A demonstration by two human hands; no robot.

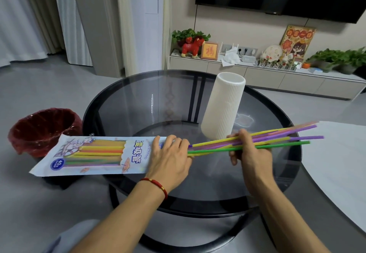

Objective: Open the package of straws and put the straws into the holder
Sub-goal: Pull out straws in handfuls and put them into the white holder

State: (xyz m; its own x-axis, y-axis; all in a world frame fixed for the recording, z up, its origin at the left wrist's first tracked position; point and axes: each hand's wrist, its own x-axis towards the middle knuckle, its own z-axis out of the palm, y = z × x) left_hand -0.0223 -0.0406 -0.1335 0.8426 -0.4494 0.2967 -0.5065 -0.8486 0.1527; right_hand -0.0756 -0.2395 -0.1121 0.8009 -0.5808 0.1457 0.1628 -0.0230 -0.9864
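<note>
Straws (257, 141), a fanned bunch of yellow, purple and green, lie almost level in the right hand (250, 149), which is closed around their middle; their long axis runs left to right. The white ribbed holder (223, 106) stands upright just behind that hand, so the bunch would need tipping upright to enter. The left hand (170, 157) grips the open end of the straw package (95, 154), more straws inside. Below is a round glass tabletop (138, 98); a red-lined bin (42, 128) sits to the left.
</note>
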